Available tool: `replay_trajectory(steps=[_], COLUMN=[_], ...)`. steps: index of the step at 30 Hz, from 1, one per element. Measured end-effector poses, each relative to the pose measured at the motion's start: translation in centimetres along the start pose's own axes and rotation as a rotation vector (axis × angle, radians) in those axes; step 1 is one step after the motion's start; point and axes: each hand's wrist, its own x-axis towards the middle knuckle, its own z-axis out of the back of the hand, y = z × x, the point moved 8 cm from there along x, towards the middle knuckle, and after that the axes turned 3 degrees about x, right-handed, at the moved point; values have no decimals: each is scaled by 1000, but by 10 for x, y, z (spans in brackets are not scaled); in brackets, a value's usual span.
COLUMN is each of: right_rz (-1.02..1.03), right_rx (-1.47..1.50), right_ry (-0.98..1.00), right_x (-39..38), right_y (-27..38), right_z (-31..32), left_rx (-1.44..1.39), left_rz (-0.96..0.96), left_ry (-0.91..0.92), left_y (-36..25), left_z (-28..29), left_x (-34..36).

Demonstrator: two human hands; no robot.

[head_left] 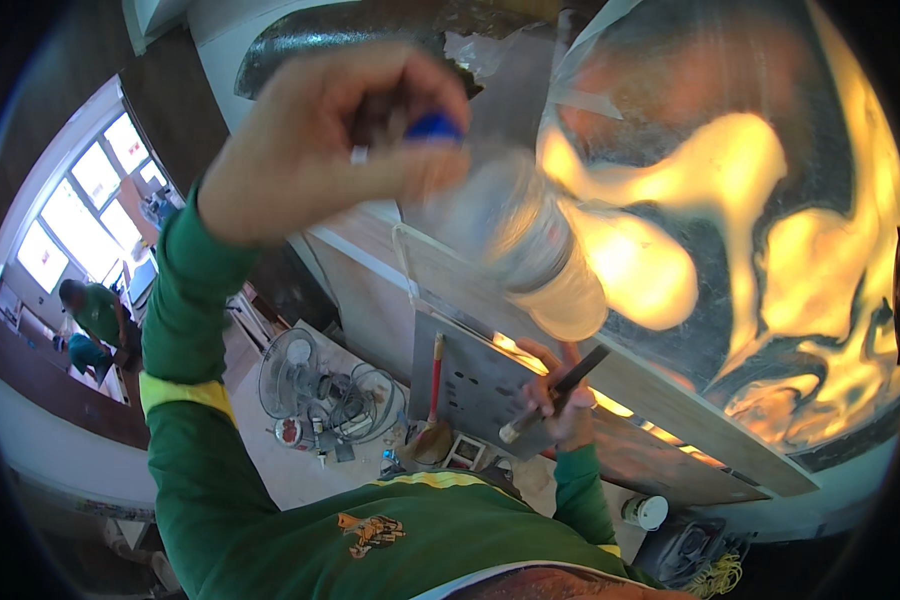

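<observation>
My left hand (355,150), blurred and raised at upper centre, has its fingers curled round a blue cap (432,128). Just right of it a clear plastic bottle (535,245) slants down toward my right hand, smeared by motion; whether the cap is joined to it I cannot tell. My right hand (570,415) grips a dark stick-like tool with a pale tip (580,373), just below the bottle's base. Behind both is a wall panel of shiny, wavy reflective sheet (670,180) with yellow glows, above a pale ledge (710,405).
A standing fan (290,370) with cables, small containers and a red-handled tool (435,390) stand below. A white bucket (645,512) and machine with yellow hose (710,570) are at lower right. Through an opening at left, a person in green (100,320) bends near bright windows.
</observation>
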Motion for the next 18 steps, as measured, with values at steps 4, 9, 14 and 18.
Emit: replay_trajectory(steps=[4, 9, 14, 18], right_rz=[348, 654, 818, 902], right_rx=[-168, -213, -486, -609], right_ry=[-95, -34, -160, -327], right_x=[25, 58, 74, 82], right_y=[94, 166, 198, 222], right_z=[-29, -72, -97, -123], left_rx=[-58, -219, -343, -332], left_rz=[-111, -121, -117, -167], left_ry=[84, 109, 150, 129], left_y=[-32, -43, -23, -13], left_z=[18, 28, 38, 55], left_x=[63, 128, 172, 177])
